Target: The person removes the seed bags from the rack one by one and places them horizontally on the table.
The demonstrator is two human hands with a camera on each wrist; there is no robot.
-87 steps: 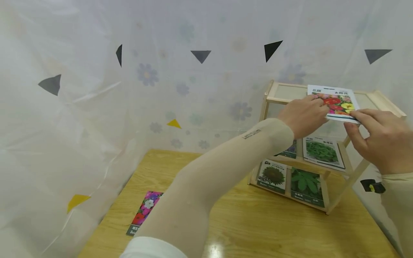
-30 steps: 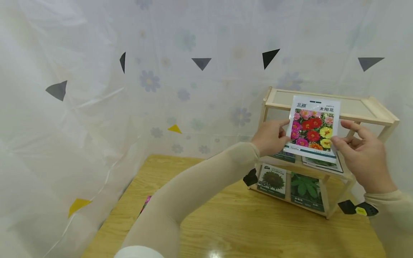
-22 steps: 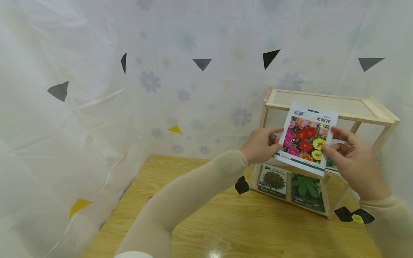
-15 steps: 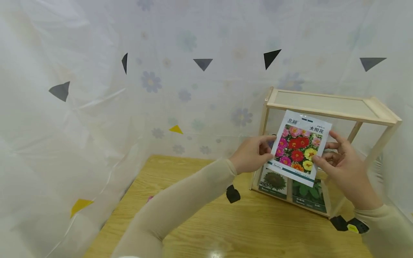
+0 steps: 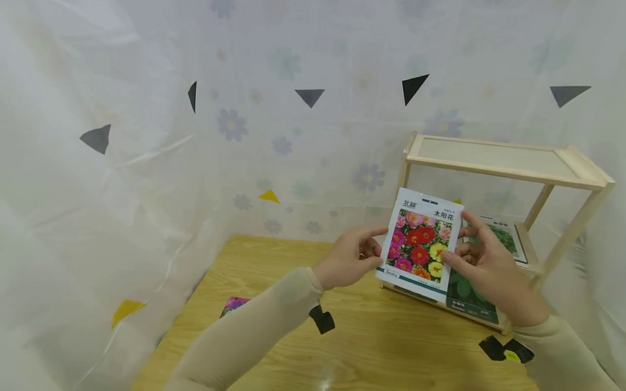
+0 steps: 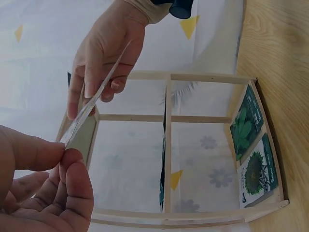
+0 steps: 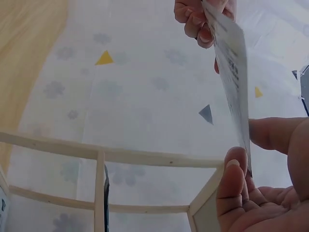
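Before the rack, my left hand and right hand pinch the packet edgewise; slack grips could drop it.

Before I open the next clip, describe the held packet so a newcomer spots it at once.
Find the wooden rack on the table. In front of its left part, the left hand and right hand hold a white packet by its side edges. Only it is held, and its red, pink and yellow flowers set it apart from the rack's green-leaf packets.
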